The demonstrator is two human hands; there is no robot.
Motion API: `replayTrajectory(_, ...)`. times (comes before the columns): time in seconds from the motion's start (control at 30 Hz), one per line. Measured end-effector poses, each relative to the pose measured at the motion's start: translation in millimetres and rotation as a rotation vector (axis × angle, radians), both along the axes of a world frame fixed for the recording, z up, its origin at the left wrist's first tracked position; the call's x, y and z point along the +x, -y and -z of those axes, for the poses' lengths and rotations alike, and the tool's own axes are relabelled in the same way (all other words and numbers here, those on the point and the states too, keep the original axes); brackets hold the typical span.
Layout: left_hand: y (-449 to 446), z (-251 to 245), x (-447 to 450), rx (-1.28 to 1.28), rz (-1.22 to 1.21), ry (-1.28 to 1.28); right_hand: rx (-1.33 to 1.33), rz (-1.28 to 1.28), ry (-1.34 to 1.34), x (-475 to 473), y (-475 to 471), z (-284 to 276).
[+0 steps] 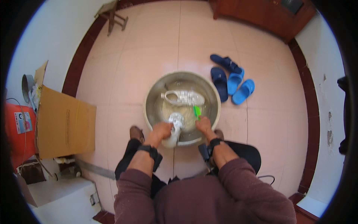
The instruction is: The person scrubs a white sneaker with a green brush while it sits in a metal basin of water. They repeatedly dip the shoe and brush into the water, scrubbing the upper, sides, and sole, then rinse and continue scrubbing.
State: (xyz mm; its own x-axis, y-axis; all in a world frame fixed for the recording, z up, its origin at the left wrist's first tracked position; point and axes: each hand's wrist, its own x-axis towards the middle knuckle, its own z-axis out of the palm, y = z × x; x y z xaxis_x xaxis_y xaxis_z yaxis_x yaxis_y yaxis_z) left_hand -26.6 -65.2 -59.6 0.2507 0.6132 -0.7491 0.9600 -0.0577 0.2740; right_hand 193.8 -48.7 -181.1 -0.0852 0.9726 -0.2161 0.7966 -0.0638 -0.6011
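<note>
A round metal basin (154,84) stands on the tiled floor before me, with water in its bottom. My left hand (163,130) grips a white shoe (175,131) at the basin's near left side; its heel end reaches over the near rim. In my right hand (204,125) is a bright green brush (197,111), held inside the basin near the right wall. Its bristles are too small to make out. Another white shoe (186,98) lies sideways in the far half of the basin, just beyond the brush.
Dark blue slippers (219,81) and light blue slippers (243,91) lie right of the basin. At left are a cardboard box (67,126) and a red container (19,131). A folding stool (112,16) stands far left, a reddish wooden cabinet (257,16) far right.
</note>
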Motion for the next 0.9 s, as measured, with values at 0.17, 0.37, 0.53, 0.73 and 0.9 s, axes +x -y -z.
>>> replayTrajectory(0.17, -14, -5, -30, 0.082, -0.001, -0.008, -0.341, -0.343, 0.132, -6, -4, 1)
replayTrajectory(0.37, -15, -10, -56, 0.066, -0.203, -0.103, -0.286, -0.184, -0.234, -52, 8, -59)
replayTrajectory(0.53, -8, -15, -58, -0.055, -0.508, 0.011, -0.066, -0.409, -0.268, -85, 42, -82)
replayTrajectory(0.73, -4, -9, -58, -0.061, -0.537, -0.050, -0.303, -0.390, 0.020, -35, 16, -55)
replayTrajectory(0.9, -12, 0, -58, -0.046, -0.370, -0.168, -0.229, -0.289, -0.094, -60, 34, -35)
